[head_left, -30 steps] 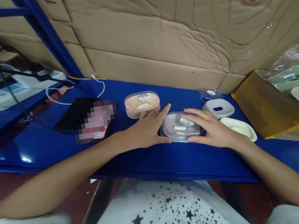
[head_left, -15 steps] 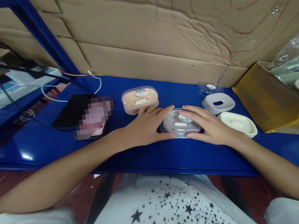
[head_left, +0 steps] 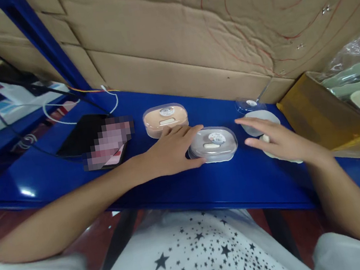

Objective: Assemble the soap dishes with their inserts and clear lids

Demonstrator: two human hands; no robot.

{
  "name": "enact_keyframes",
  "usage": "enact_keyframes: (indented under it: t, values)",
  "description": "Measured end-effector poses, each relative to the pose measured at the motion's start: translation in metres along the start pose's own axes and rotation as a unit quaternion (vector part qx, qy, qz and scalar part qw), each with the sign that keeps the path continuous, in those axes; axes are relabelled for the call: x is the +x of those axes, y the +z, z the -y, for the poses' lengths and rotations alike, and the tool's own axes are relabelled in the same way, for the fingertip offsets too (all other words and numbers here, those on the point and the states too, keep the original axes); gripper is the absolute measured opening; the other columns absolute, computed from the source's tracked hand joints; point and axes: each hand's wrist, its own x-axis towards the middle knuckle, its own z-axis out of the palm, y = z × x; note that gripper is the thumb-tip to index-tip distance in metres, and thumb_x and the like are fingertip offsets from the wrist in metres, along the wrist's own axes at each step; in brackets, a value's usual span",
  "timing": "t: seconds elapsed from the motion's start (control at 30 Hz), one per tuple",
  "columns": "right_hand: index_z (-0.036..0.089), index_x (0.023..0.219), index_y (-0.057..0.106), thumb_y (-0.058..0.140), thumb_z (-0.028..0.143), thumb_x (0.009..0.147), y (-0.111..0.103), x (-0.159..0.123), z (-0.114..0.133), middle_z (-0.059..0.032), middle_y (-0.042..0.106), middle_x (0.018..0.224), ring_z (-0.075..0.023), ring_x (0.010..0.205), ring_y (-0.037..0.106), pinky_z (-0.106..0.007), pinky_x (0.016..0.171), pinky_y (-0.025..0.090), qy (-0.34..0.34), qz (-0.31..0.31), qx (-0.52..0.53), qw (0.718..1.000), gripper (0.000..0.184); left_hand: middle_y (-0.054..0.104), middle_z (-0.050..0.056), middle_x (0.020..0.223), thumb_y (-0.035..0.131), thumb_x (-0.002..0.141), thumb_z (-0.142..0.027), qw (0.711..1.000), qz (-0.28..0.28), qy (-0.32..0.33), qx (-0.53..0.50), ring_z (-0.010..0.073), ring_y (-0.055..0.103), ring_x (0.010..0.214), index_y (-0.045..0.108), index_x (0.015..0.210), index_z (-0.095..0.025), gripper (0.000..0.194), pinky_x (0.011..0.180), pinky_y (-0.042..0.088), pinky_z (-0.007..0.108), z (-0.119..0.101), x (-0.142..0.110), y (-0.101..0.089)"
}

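Where the left hand (head_left: 173,152) is: at the left end of the grey oval case (head_left: 217,147), with thumb and index finger spread wide apart and both touching its edge; the other fingers extend toward the peach oval case (head_left: 164,122), and whether they touch it I cannot tell.
Right hand (head_left: 284,138): open, with thumb and fingers apart, well clear of the grey oval case; it is above the cream tray (head_left: 264,139) and covers much of it, but contact cannot be told. No object is seen pinched in it.
Grey oval case: lying flat on the blue bench (head_left: 175,193), between the two hands; it has a clear cover, a round sticker and a small pale bar on top.
Peach oval case: behind the left hand, also with a clear cover and a sticker.
Pale grey oval piece (head_left: 259,119): behind the cream tray, partly hidden by the right fingers.
Clear lid (head_left: 242,107): farther back, near the cardboard sheet (head_left: 151,35), bearing a round sticker.
Carton (head_left: 321,120): at the right side, containing green and cream pieces, with clear plastic wrap.
Phone (head_left: 111,158): on the bench at the left, its screen blurred.
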Motion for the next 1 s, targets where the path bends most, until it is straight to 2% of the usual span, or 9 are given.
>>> enact_keyframes:
  t: [0.07,0.1,0.17,0.27,0.4,0.5,0.77,0.87,1.0]
  values:
    - [0.026,0.134,0.072,0.056,0.063,0.105,-0.024,-0.013,-0.010,-0.0114,0.076,0.139,-0.0365,0.127,0.073,-0.055,0.113,0.056,0.064,0.006,-0.014,0.998,0.050,0.049,0.021,0.169,0.072,0.097,-0.056,1.000,-0.008,-0.015,0.023,0.0456,0.042,0.158,0.036,0.169,-0.013,0.092,0.129,0.031,0.066,-0.002,0.000,-0.001]
    - [0.025,0.122,0.075,0.057,0.066,0.103,-0.034,-0.020,-0.014,-0.0119,0.080,0.128,-0.0357,0.114,0.077,-0.053,0.106,0.059,0.102,0.008,-0.027,0.994,0.049,0.049,0.022,0.168,0.072,0.096,-0.054,0.999,-0.018,-0.022,0.039,0.0460,0.044,0.156,0.037,0.169,-0.011,0.091,0.128,0.032,0.066,-0.003,0.001,-0.002]
    - [0.026,0.120,0.074,0.062,0.071,0.096,-0.049,-0.032,-0.022,-0.0115,0.081,0.120,-0.0349,0.102,0.078,-0.051,0.094,0.061,0.194,0.037,-0.049,0.979,0.053,0.050,0.022,0.167,0.072,0.096,-0.049,0.995,-0.054,-0.027,0.079,0.0465,0.047,0.153,0.044,0.165,-0.010,0.083,0.126,0.035,0.065,-0.002,0.002,-0.001]
    - [0.031,0.133,0.069,0.068,0.073,0.083,-0.055,-0.041,-0.030,-0.0102,0.077,0.133,-0.0411,0.117,0.074,-0.057,0.100,0.058,0.286,0.100,-0.082,0.950,0.065,0.050,0.023,0.166,0.067,0.100,-0.040,0.982,-0.115,-0.028,0.145,0.0468,0.052,0.148,0.055,0.156,-0.013,0.064,0.119,0.042,0.064,0.003,0.005,-0.001]
    - [0.037,0.148,0.059,0.069,0.062,0.079,-0.046,-0.040,-0.034,-0.0078,0.065,0.156,-0.0476,0.143,0.060,-0.073,0.116,0.041,0.319,0.155,-0.111,0.928,0.074,0.053,0.024,0.162,0.062,0.104,-0.037,0.972,-0.141,-0.023,0.185,0.0468,0.058,0.139,0.060,0.152,-0.015,0.053,0.110,0.048,0.064,0.010,0.008,0.000]
    - [0.036,0.154,0.056,0.071,0.053,0.079,-0.040,-0.039,-0.037,-0.0092,0.061,0.161,-0.0473,0.146,0.057,-0.073,0.119,0.038,0.306,0.149,-0.118,0.933,0.078,0.055,0.023,0.159,0.062,0.104,-0.037,0.973,-0.145,-0.002,0.180,0.0469,0.057,0.139,0.059,0.152,-0.016,0.053,0.109,0.049,0.064,0.012,0.008,0.003]
    - [0.036,0.134,0.068,0.075,0.050,0.080,-0.026,-0.043,-0.042,-0.0040,0.076,0.139,-0.0418,0.120,0.074,-0.065,0.110,0.052,0.246,0.145,-0.102,0.953,0.056,0.057,0.019,0.158,0.059,0.108,-0.035,0.967,-0.168,0.119,0.152,0.0425,0.057,0.139,0.058,0.154,-0.020,0.048,0.112,0.047,0.060,0.003,0.000,0.010]
    - [0.037,0.139,0.066,0.079,0.053,0.084,-0.011,-0.041,-0.035,-0.0068,0.073,0.144,-0.0442,0.129,0.070,-0.067,0.111,0.051,0.158,0.123,-0.103,0.974,0.058,0.058,0.017,0.158,0.057,0.110,-0.035,0.965,-0.160,0.156,0.135,0.0391,0.056,0.141,0.060,0.152,-0.020,0.045,0.116,0.044,0.057,-0.001,-0.002,0.011]
    - [0.038,0.153,0.059,0.069,0.067,0.097,0.010,-0.024,-0.004,-0.0085,0.059,0.163,-0.0442,0.154,0.051,-0.070,0.121,0.044,0.036,0.088,-0.054,0.994,0.064,0.057,0.017,0.161,0.056,0.112,-0.039,0.969,-0.124,0.176,0.124,0.0377,0.061,0.133,0.057,0.157,-0.021,0.048,0.115,0.043,0.057,-0.002,-0.003,0.013]
